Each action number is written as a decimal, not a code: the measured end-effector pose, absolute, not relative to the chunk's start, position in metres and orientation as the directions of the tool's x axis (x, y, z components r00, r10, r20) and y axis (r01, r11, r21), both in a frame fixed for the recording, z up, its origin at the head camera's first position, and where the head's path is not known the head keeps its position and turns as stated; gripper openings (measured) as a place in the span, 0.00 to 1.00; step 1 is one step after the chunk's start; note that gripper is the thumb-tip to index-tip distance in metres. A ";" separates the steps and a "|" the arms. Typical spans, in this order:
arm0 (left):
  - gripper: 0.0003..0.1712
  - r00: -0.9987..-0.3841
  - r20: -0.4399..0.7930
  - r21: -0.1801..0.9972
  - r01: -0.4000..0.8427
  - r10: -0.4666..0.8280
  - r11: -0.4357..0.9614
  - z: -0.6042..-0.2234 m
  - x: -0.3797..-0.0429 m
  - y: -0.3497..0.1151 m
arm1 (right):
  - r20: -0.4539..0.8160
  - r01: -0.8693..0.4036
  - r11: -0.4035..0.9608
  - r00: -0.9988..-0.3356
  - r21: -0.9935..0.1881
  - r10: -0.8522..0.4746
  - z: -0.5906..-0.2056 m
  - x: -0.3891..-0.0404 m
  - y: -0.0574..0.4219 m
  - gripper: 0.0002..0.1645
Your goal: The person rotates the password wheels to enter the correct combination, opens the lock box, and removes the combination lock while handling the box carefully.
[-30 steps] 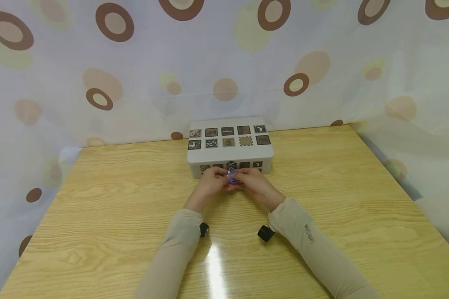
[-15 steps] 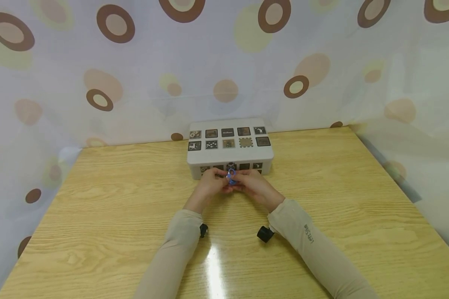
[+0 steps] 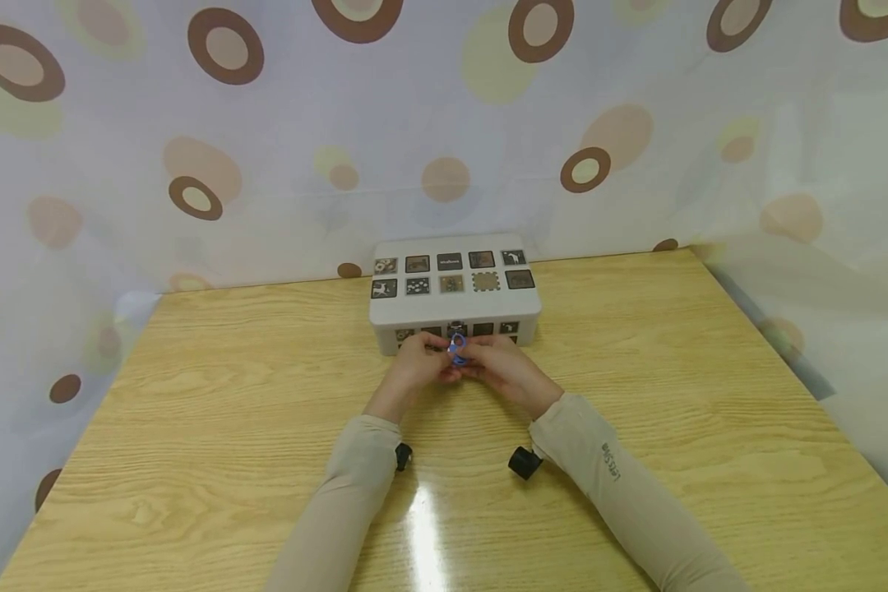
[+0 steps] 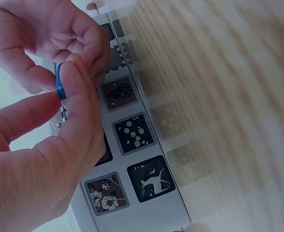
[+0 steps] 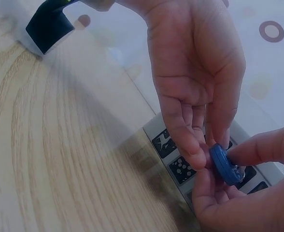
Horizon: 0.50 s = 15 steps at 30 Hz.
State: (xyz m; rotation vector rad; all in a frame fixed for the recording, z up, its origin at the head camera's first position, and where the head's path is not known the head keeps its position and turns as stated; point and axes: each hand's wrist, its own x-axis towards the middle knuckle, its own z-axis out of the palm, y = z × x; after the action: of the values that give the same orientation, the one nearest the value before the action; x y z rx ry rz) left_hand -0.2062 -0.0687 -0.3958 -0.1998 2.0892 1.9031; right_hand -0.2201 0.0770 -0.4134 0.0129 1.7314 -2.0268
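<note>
A small blue ring-shaped piece (image 3: 456, 349) with a shiny metal bit is held in front of the white box (image 3: 455, 309), close to its metal clasp (image 3: 456, 326). My left hand (image 3: 413, 367) pinches it from the left between thumb and forefinger, as the left wrist view shows. From the other side my right hand (image 3: 512, 370) pinches it too, its thumb (image 5: 258, 147) pressed on the blue face (image 5: 222, 164) in the right wrist view. Both hands' fingertips meet around the piece and hide part of it. The box lid is down and bears dark picture squares.
The box stands near the back edge of a wooden table (image 3: 252, 411). Behind the table hangs a white curtain (image 3: 385, 107) patterned with brown circles, which also runs along the sides. A black wrist camera (image 3: 524, 463) sticks out under the right sleeve.
</note>
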 end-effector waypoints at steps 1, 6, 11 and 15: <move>0.15 -0.943 -0.316 0.946 -0.306 0.102 0.106 -0.396 -0.206 -0.069 | -0.299 0.350 -0.094 -0.889 -0.932 -0.346 -0.413 -0.220 0.077 0.15; 0.15 -0.941 -0.325 0.942 -0.314 0.093 0.121 -0.393 -0.205 -0.069 | -0.263 0.344 -0.166 -0.889 -0.924 -0.376 -0.414 -0.219 0.079 0.11; 0.15 -0.940 -0.332 0.938 -0.319 0.086 0.137 -0.394 -0.205 -0.068 | -0.263 0.373 -0.240 -0.882 -0.896 -0.390 -0.413 -0.218 0.081 0.11; 0.15 -0.940 -0.332 0.938 -0.320 0.081 0.137 -0.396 -0.206 -0.068 | -0.267 0.382 -0.250 -0.879 -0.889 -0.395 -0.412 -0.219 0.082 0.12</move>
State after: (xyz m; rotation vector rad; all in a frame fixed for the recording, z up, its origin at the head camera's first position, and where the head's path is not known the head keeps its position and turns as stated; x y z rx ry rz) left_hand -0.2058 -0.0678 -0.3955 -0.2325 2.1163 1.8693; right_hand -0.2185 0.0816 -0.4119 -0.0154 1.5299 -2.1574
